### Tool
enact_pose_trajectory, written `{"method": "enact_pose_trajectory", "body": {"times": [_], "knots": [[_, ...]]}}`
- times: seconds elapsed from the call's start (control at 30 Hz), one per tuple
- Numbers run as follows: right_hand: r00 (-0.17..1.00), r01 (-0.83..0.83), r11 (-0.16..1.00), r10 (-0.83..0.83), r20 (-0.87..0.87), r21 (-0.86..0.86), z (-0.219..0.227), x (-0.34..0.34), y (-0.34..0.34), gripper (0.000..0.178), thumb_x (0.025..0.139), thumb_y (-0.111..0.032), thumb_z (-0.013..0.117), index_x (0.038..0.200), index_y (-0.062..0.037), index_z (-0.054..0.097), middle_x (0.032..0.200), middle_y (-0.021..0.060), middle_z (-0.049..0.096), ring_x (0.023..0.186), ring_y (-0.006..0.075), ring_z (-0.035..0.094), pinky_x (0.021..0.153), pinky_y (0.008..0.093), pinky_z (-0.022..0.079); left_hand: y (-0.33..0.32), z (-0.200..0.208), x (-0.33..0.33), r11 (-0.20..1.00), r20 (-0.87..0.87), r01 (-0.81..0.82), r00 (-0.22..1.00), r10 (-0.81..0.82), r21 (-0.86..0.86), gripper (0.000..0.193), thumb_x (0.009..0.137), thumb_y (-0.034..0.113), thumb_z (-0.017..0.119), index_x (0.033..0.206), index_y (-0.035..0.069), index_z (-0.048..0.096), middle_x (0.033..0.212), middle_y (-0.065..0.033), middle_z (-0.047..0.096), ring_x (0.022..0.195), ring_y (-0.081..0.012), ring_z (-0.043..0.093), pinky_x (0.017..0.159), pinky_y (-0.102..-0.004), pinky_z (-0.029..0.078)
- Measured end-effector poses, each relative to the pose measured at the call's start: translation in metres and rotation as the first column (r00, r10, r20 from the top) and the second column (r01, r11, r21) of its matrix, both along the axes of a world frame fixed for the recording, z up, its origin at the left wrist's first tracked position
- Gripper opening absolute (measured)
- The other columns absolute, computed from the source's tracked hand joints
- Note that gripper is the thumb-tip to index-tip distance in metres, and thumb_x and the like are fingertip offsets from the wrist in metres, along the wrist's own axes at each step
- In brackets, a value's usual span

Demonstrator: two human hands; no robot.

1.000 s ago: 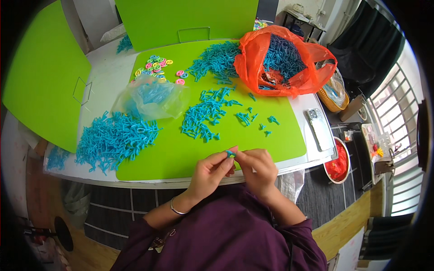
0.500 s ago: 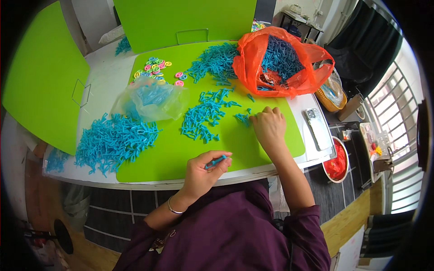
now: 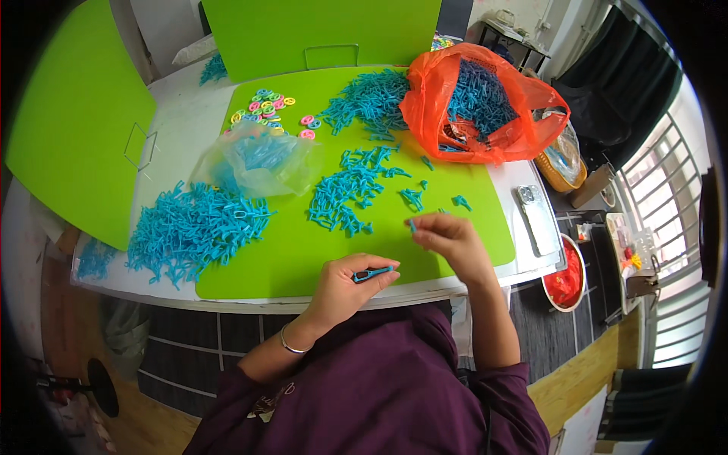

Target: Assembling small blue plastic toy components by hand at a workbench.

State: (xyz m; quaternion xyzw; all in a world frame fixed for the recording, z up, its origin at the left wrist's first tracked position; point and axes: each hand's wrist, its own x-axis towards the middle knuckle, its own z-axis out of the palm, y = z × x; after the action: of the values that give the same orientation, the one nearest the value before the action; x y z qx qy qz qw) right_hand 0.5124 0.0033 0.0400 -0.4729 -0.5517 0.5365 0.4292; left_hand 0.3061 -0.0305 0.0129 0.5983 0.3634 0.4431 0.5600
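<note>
My left hand [image 3: 341,288] is above the front edge of the green mat, its thumb and fingers closed round a slim blue plastic piece [image 3: 373,274] with a long opening in it. To its right, my right hand [image 3: 456,243] pinches a small blue plastic part [image 3: 412,225] at its fingertips, raised over the mat. Just beyond that hand lie a few loose blue parts [image 3: 412,199]. A spread of similar blue pieces [image 3: 345,189] covers the mat's middle. A denser heap of blue pieces [image 3: 193,235] is piled at the left.
An orange plastic bag [image 3: 425,106] full of darker blue pieces stands at the back right, beside another blue heap [image 3: 371,98]. Coloured rings [image 3: 265,106] and a clear bag [image 3: 284,171] lie at back left. A phone [image 3: 531,205] rests near the right edge. Green boards [image 3: 83,144] stand behind.
My right hand has drawn back toward me from the loose blue parts, now with a small one in its fingertips. My left hand keeps its blue piece, nearly still.
</note>
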Motion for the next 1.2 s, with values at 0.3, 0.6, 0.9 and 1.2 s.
{"method": "enact_pose_trajectory", "body": {"times": [0.3,0.6,0.9,1.2], "knots": [[0.898,-0.228,0.958,0.137,-0.418,-0.176,-0.018,-0.018,-0.021,0.017,0.086,-0.015,0.062,0.096,-0.0011,0.065,0.093,0.0037,0.064,0.078,0.0088,0.056,0.069,0.0231,0.045,0.005,-0.008,0.001,0.996,-0.045,-0.09,0.995,0.089,-0.021,0.013,0.077,0.002,0.07,0.089,0.0,0.065,0.082,-0.0034,0.066,0.073,-0.0065,0.059,0.065,-0.0204,0.048],[0.837,-0.224,0.95,0.074,-0.542,-0.217,-0.023,-0.019,-0.024,0.016,0.084,-0.013,0.064,0.095,-0.0005,0.064,0.09,0.0053,0.065,0.075,0.0114,0.057,0.069,0.0242,0.047,0.003,-0.009,0.001,0.997,0.144,-0.068,0.987,0.074,-0.048,0.012,0.075,-0.004,0.069,0.087,-0.001,0.065,0.081,-0.0059,0.067,0.07,-0.0085,0.06,0.064,-0.0216,0.049],[0.9,-0.256,0.954,0.178,-0.398,-0.154,-0.017,-0.01,-0.025,0.009,0.084,-0.008,0.063,0.09,-0.0007,0.065,0.084,0.0042,0.064,0.074,0.0111,0.059,0.068,0.0241,0.047,-0.002,-0.008,0.0,0.996,-0.012,-0.089,0.996,0.089,0.025,0.011,0.072,0.0,0.073,0.081,0.001,0.067,0.072,-0.0033,0.065,0.063,-0.0063,0.056,0.057,-0.0211,0.045],[0.97,-0.238,0.966,0.232,-0.068,-0.098,-0.017,-0.012,-0.026,0.009,0.081,-0.007,0.067,0.086,0.0002,0.063,0.08,0.0004,0.063,0.073,0.006,0.057,0.066,0.0207,0.045,-0.004,-0.007,0.004,0.981,-0.169,-0.16,0.97,0.177,0.109,0.01,0.071,0.002,0.074,0.077,0.001,0.067,0.066,-0.0024,0.063,0.053,-0.0048,0.052,0.049,-0.0203,0.041]]}}
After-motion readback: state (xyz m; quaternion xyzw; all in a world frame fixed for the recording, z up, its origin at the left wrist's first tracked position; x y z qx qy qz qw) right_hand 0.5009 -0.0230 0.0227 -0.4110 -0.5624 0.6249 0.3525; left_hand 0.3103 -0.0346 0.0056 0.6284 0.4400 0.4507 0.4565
